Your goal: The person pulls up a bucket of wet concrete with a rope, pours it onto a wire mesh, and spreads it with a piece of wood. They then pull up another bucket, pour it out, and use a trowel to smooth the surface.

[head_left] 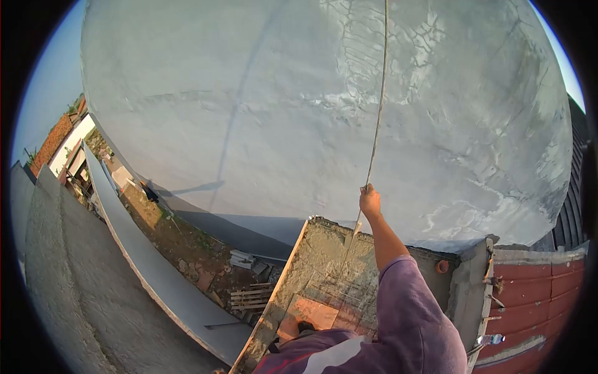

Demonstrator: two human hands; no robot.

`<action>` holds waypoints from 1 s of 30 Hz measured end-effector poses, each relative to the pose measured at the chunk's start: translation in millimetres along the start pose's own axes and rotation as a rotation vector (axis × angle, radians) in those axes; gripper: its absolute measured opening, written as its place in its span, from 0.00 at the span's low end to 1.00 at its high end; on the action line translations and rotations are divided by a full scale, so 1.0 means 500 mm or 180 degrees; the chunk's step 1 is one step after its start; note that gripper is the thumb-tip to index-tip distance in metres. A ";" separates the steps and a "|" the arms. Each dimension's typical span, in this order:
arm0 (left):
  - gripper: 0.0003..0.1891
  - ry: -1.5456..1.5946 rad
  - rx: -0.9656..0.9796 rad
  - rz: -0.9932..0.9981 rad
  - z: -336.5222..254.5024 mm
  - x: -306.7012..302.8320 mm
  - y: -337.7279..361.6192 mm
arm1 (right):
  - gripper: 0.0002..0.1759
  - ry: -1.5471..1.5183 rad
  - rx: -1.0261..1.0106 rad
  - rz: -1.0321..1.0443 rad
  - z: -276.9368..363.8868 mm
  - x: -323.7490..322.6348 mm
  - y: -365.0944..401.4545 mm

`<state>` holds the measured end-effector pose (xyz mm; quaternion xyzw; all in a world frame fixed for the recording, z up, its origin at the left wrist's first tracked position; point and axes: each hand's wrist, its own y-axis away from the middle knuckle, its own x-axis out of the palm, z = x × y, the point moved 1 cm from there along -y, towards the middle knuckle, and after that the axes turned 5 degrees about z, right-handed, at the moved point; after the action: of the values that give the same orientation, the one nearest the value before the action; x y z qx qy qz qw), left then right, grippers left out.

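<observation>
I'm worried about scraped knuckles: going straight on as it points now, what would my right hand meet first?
Probably the grey wall ahead of your right hand, though the gap is hard to judge.

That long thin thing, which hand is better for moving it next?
Probably the right hand: it is closed around the long thin thing. The left hand isn't in view.

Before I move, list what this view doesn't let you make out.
Head view:
Thin rod or rope: top cut off by the upper edge; too thin to tell which.
Right hand: palm hidden by the back of the hand.
Bottle: any print too small to read.
</observation>
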<state>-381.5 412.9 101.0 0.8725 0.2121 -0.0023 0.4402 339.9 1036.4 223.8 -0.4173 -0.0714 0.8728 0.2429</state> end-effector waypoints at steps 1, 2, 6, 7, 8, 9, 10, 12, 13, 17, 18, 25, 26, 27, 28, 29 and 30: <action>0.13 -0.0029 -0.0092 -0.0045 -0.015 0.027 -0.007 | 0.14 0.0030 0.0093 0.0002 0.003 -0.003 -0.007; 0.13 -0.0034 -0.0103 -0.0044 -0.032 0.052 -0.016 | 0.15 0.0063 0.0196 0.0010 0.004 -0.006 -0.013; 0.13 -0.0019 -0.0147 -0.0052 -0.061 0.106 0.001 | 0.17 0.0105 0.0510 -0.0041 0.038 -0.021 0.004; 0.13 -0.0032 -0.0139 -0.0049 -0.064 0.107 0.010 | 0.18 0.0186 0.0478 -0.0174 0.026 -0.016 0.012; 0.13 -0.0040 -0.0117 -0.0052 -0.070 0.110 0.017 | 0.18 0.0163 0.0464 -0.0219 0.027 -0.030 0.021; 0.13 -0.0043 -0.0114 -0.0047 -0.072 0.113 0.026 | 0.18 0.0139 0.0409 -0.0309 0.012 -0.036 0.026; 0.13 -0.0047 -0.0131 -0.0047 -0.071 0.112 0.031 | 0.19 0.0180 0.0606 -0.0318 0.019 -0.054 0.033; 0.13 -0.0079 -0.0185 -0.0022 -0.061 0.106 0.043 | 0.18 0.0142 0.0777 -0.0342 -0.001 -0.065 0.031; 0.13 -0.0101 -0.0220 -0.0010 -0.058 0.104 0.048 | 0.19 0.0048 0.0868 -0.0350 -0.005 -0.076 0.027; 0.12 -0.0268 -0.0412 0.0070 -0.035 0.071 0.070 | 0.19 0.0210 0.1040 -0.0149 -0.027 -0.072 0.014; 0.12 -0.0304 -0.0454 0.0095 -0.023 0.055 0.072 | 0.18 0.0171 0.1030 -0.0160 -0.023 -0.071 0.019; 0.12 -0.0498 -0.0120 0.0644 0.015 -0.107 0.020 | 0.19 -0.0154 0.1285 -0.0046 -0.042 -0.059 0.065; 0.12 -0.0454 0.0046 0.0826 0.008 -0.134 0.005 | 0.21 -0.0155 0.1320 -0.0056 -0.047 -0.059 0.081; 0.12 -0.0372 0.0196 0.1042 -0.005 -0.151 -0.013 | 0.22 -0.0152 0.1349 -0.0072 -0.051 -0.064 0.097; 0.12 -0.0282 0.0375 0.1313 -0.030 -0.147 -0.020 | 0.24 -0.0144 0.1444 -0.0025 -0.055 -0.070 0.116; 0.12 -0.0353 0.0351 0.0934 -0.045 -0.140 -0.029 | 0.26 -0.0150 0.1551 0.0004 -0.064 -0.081 0.144; 0.13 -0.0418 0.0314 0.0550 -0.077 -0.114 -0.029 | 0.27 -0.0159 0.1656 0.0036 -0.072 -0.087 0.177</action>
<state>-445.8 428.9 124.4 0.9061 0.1065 -0.0320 0.4082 358.3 935.3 201.7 -0.3195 0.1518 0.8732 0.3353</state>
